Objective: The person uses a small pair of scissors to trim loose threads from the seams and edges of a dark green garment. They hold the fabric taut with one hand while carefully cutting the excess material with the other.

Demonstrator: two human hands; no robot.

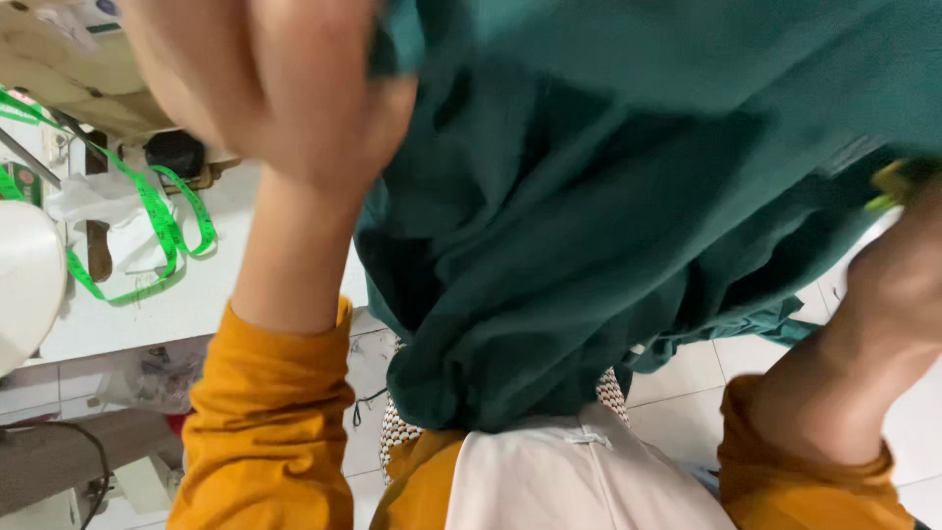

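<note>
A large dark green cloth (608, 226) hangs in front of me, filling the upper and middle right of the head view. My left hand (265, 88) is raised close to the camera, blurred, its fingers closed on the cloth's upper left edge. My right hand (898, 265) is at the right edge, mostly cut off, gripping the cloth's right side. Both arms wear orange sleeves. The cloth's lower end droops onto my lap over a white garment (569, 481).
A white table (186, 304) at left carries a green measuring tape (157, 221), white fabric scraps and part of a white sewing machine (25, 280). White floor tiles (687, 393) show below right. A cable lies at the lower left.
</note>
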